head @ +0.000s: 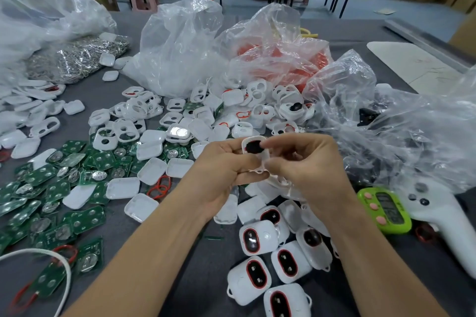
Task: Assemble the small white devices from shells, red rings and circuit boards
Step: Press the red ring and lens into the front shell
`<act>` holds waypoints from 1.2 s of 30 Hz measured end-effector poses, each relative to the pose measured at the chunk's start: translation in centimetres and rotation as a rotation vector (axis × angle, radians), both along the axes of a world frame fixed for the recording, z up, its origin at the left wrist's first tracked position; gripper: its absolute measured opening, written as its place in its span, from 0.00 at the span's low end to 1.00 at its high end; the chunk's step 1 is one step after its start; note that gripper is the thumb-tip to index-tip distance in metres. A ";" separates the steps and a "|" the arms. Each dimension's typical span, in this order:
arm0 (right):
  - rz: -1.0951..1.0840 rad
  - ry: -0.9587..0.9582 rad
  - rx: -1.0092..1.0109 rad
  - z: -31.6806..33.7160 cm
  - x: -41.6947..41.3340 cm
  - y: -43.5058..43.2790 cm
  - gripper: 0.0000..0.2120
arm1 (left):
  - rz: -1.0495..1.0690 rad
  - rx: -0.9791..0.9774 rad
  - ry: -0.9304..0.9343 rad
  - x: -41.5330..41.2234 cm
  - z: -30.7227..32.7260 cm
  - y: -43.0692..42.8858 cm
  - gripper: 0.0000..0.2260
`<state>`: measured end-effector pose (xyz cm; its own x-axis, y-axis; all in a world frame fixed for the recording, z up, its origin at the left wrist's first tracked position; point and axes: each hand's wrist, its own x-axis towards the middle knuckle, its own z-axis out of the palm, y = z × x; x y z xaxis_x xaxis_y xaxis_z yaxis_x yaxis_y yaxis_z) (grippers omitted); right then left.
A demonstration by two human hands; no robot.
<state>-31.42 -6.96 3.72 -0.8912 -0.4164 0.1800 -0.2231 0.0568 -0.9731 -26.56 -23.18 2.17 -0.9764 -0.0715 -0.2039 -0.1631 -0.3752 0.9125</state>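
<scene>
White shell [266, 155]: smooth glossy plastic, rounded-rect., held above table centre. A matte black oval insert [252, 147] is seated in its cavity. The shell is pinched at both sides by the curled fingers of the left hand [226, 167] and right hand [309, 162]; its lower end is hidden by fingers.

Surroundings:
- Left: green circuit boards [51, 183] and thin red rings [159, 188].
- Nearer: finished devices [257, 237].
- Behind: crinkled clear bags [180, 46].

Long axis is directed away from the person; cavity is turned toward the camera.

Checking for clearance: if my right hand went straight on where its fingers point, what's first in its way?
The white shell that the right hand pinches; just beyond, probably the left hand gripping it.
</scene>
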 end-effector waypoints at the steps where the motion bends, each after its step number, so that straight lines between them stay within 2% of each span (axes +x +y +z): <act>1: -0.004 -0.049 -0.085 0.1 -0.2 0.2 0.15 | 0.024 0.004 -0.014 0.0 0.0 0.0 0.14; 4: -0.104 -0.126 -0.166 0.4 -0.6 0.7 0.14 | 0.072 0.017 -0.051 -0.1 -0.2 -0.1 0.13; 14: -0.168 -0.149 0.116 -0.5 -0.4 0.0 0.05 | 0.100 -0.176 0.034 0.0 -0.3 0.1 0.16; 19: -0.067 -0.163 0.135 -0.6 -0.4 0.1 0.05 | 0.095 -0.323 0.066 0.2 -0.2 -0.1 0.19; 29: -0.046 -0.160 0.112 -1.0 -0.7 0.1 0.04 | 0.025 -0.368 0.087 0.1 -0.3 -0.4 0.23; 36: -0.059 -0.087 0.135 -1.0 -0.3 0.0 0.06 | -0.001 -0.404 0.087 0.2 -0.4 -0.9 0.23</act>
